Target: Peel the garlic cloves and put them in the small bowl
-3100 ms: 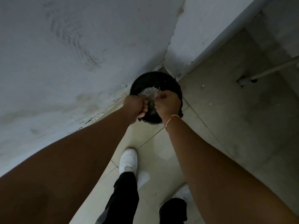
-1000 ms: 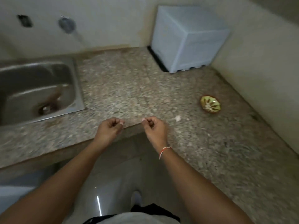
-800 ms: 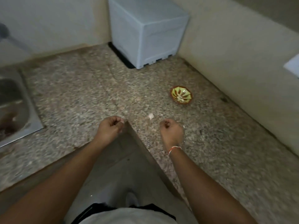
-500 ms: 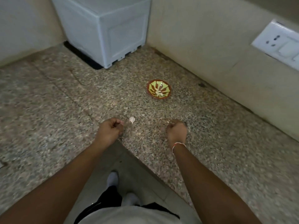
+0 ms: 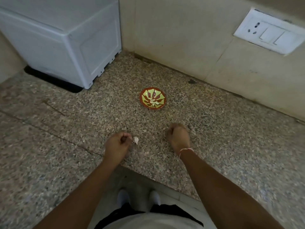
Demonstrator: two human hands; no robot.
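Head view looks down on a speckled granite counter (image 5: 69,123) in a corner. Left hand (image 5: 117,144) hovers over the near part of the counter with its fingers curled into a loose fist; whether anything sits inside them cannot be told. Just beside its fingertips, to the right, an unpeeled garlic clove (image 5: 135,140) lies on the stone. Right hand (image 5: 178,136) is further right, also curled with the knuckles up, and what it holds, if anything, is hidden. A thin band (image 5: 184,150) circles that wrist. Farther away, between the hands and the wall, stands the small bowl (image 5: 152,98), red-rimmed with a green pattern, pale peeled cloves (image 5: 153,101) inside. A white appliance (image 5: 69,38) stands far left; a switch plate (image 5: 269,33) hangs on the right wall.
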